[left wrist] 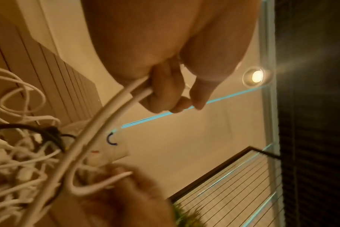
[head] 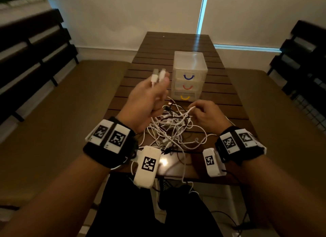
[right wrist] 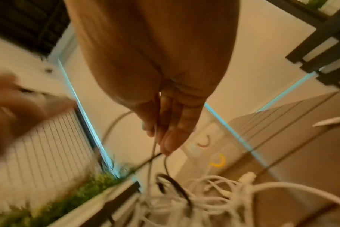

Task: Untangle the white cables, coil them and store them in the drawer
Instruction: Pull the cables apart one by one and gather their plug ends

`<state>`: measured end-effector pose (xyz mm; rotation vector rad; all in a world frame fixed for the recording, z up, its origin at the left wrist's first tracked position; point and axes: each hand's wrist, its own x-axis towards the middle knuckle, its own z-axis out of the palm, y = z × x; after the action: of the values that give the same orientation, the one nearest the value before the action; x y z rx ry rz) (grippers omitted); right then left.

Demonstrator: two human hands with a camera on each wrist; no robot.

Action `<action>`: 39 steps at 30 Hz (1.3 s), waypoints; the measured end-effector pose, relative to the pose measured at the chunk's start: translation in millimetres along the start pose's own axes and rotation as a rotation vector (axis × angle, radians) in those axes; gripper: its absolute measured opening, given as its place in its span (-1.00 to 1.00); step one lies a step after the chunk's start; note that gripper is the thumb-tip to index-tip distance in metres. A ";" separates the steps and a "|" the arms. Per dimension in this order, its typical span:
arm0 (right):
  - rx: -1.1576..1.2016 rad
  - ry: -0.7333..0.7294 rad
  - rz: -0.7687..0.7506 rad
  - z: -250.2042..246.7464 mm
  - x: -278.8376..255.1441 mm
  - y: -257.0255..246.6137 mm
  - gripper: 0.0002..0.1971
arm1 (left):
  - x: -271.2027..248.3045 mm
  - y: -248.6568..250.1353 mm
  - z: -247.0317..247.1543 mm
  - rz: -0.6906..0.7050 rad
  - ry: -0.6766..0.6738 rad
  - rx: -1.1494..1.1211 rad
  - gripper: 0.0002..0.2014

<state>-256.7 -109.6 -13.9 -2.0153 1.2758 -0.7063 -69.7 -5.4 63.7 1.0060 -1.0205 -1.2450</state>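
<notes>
A tangle of white cables (head: 169,129) with a few dark ones lies on the near part of the slatted wooden table (head: 220,95). My left hand (head: 150,95) is raised above the pile and grips two white cable ends, whose plugs (head: 158,74) stick up past my fingers. The left wrist view shows both strands (left wrist: 115,110) running down from the fist. My right hand (head: 204,111) pinches a white strand (head: 191,108) at the right edge of the tangle (right wrist: 213,193). A clear three-drawer box (head: 189,74) stands behind, all drawers closed.
The drawer handles are blue (head: 188,77), red (head: 187,87) and yellow (head: 184,97). Cushioned benches (head: 61,122) flank the table. Some cable loops hang over the table's near edge (head: 183,176) towards my lap. Dark slatted backrests stand at both sides.
</notes>
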 end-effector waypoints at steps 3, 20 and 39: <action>0.157 -0.002 -0.146 -7.7 -9.2 -31.6 -0.82 | 12.8 -21.8 8.1 -0.104 0.053 0.247 -0.80; -0.034 -0.284 0.024 28.0 -21.3 -17.0 -0.77 | 11.2 -15.9 -5.2 0.016 -0.008 0.060 -0.73; 0.493 -0.177 -0.050 -1.8 -21.5 -56.7 -0.82 | 0.6 -11.9 -25.0 -0.009 -0.191 0.005 -0.71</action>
<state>-233.8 -72.0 27.9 -1.6645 0.8496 -0.7604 -48.4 -5.8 46.1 0.9088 -1.1678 -1.3659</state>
